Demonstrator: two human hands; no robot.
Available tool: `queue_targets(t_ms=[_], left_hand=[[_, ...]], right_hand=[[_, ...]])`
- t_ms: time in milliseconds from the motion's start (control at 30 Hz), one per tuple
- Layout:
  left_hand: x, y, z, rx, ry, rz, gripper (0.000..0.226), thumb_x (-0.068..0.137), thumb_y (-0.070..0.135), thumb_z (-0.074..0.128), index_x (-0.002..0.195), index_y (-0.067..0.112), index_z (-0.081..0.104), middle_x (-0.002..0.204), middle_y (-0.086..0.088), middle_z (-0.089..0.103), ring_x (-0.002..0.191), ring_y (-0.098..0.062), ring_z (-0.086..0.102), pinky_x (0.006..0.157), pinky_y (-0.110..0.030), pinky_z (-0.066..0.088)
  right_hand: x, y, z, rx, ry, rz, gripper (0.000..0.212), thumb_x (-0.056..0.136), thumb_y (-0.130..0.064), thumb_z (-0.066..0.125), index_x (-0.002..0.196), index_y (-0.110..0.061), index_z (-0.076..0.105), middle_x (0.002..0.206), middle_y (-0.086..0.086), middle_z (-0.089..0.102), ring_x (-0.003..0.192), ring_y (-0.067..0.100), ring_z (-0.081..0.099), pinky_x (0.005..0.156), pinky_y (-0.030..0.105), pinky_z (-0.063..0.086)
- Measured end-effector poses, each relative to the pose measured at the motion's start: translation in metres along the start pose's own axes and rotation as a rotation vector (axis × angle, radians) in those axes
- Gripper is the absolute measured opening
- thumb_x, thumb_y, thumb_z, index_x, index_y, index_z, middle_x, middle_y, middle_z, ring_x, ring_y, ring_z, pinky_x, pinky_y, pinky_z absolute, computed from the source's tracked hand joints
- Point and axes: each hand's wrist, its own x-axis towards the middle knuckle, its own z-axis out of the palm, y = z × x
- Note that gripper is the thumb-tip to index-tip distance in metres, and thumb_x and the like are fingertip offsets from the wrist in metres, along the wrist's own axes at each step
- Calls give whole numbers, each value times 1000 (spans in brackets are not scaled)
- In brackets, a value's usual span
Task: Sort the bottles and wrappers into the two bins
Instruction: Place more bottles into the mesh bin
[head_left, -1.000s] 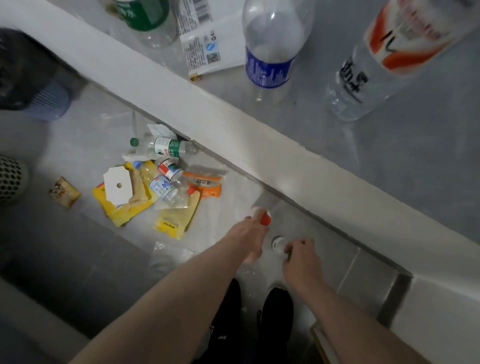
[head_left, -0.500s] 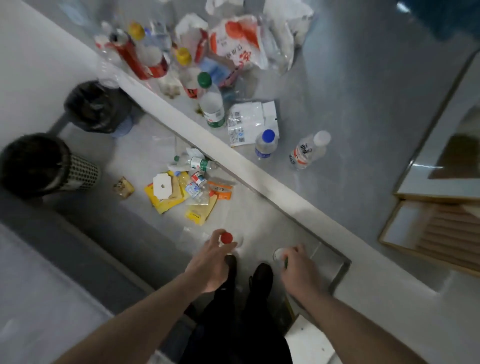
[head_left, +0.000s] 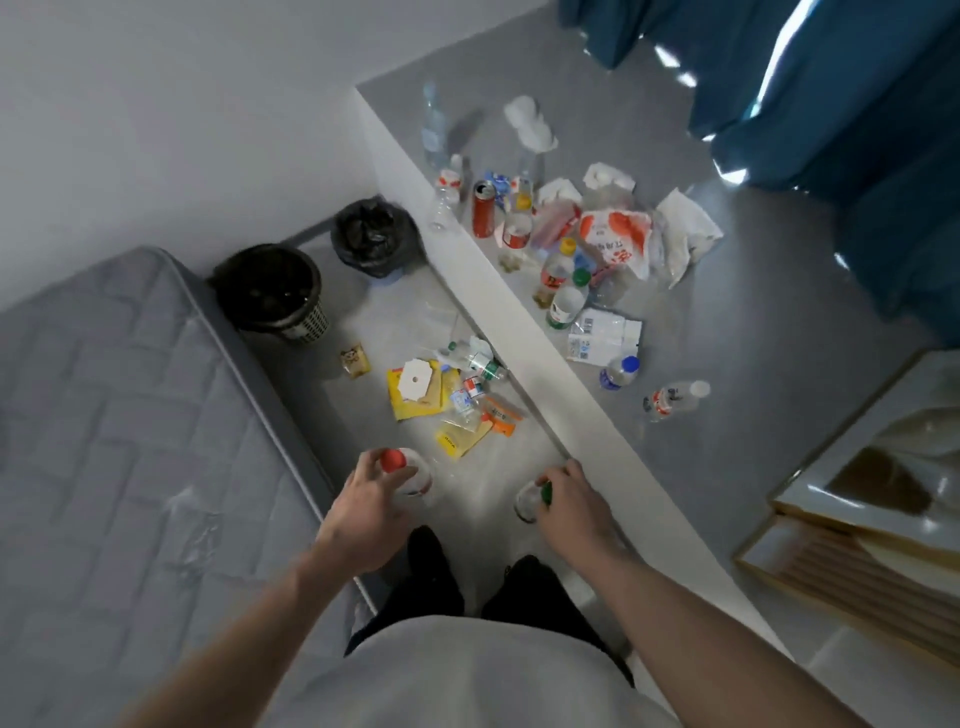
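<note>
Left hand (head_left: 371, 501): grips red-cap bottle (head_left: 410, 470). Right hand (head_left: 569, 496): grips green-cap bottle (head_left: 530, 500). Risk: you mistake the bins (head_left: 270, 291), both dark; bottles land among wrappers.

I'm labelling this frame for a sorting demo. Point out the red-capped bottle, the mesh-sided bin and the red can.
red-capped bottle (head_left: 393, 460), head view, on its red cap.
mesh-sided bin (head_left: 310, 323), head view, on its perforated side wall.
red can (head_left: 482, 215), head view, on its red side.
</note>
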Motion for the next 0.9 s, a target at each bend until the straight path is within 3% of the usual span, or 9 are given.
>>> queue_targets(t_ms=[167, 300, 500, 633, 767, 900], left_hand=[[-2, -18, -52, -10, 40, -22, 53, 86, 24, 59, 139, 28, 58, 147, -4, 31, 129, -29, 49, 109, -41, 47], [13, -24, -84, -25, 64, -74, 55, 86, 22, 61, 141, 29, 56, 144, 0, 29, 126, -28, 50, 106, -38, 48], [43, -12, -136, -56, 157, -143, 51, 87, 19, 61, 137, 24, 59, 144, -4, 32, 128, -29, 51, 108, -32, 42], [61, -1, -174, 6, 378, -42, 42, 83, 9, 65, 124, 14, 70, 139, -1, 41, 115, -35, 61, 95, -39, 52], [77, -12, -203, -79, 354, -195, 55, 84, 15, 64, 138, 22, 60, 146, -5, 34, 121, -31, 57, 101, -33, 47], [101, -28, -240, -83, 375, -237, 56, 85, 16, 67, 140, 22, 58, 148, -6, 32, 109, -31, 63, 96, -31, 47]], right_hand=[[13, -65, -18, 5, 28, -64, 18, 93, -25, 61, 111, -27, 57, 122, -5, 47, 93, 26, 63, 73, 33, 46], [40, -102, -37, 7, 38, -156, 19, 91, -25, 64, 109, -30, 60, 128, -7, 49, 97, 25, 65, 76, 34, 49], [106, -157, -76, -5, 49, -280, 24, 88, -22, 63, 109, -32, 62, 120, -7, 54, 103, 23, 64, 82, 33, 51], [145, -188, -97, 12, 23, -326, 27, 88, -21, 65, 111, -34, 62, 123, -9, 55, 104, 21, 65, 84, 32, 51], [171, -209, -114, 20, 32, -373, 24, 88, -24, 65, 110, -33, 61, 121, -7, 55, 104, 23, 64, 85, 35, 51], [199, -230, -131, 35, 54, -391, 21, 89, -23, 63, 107, -33, 60, 119, -7, 53, 101, 24, 64, 85, 35, 52]])
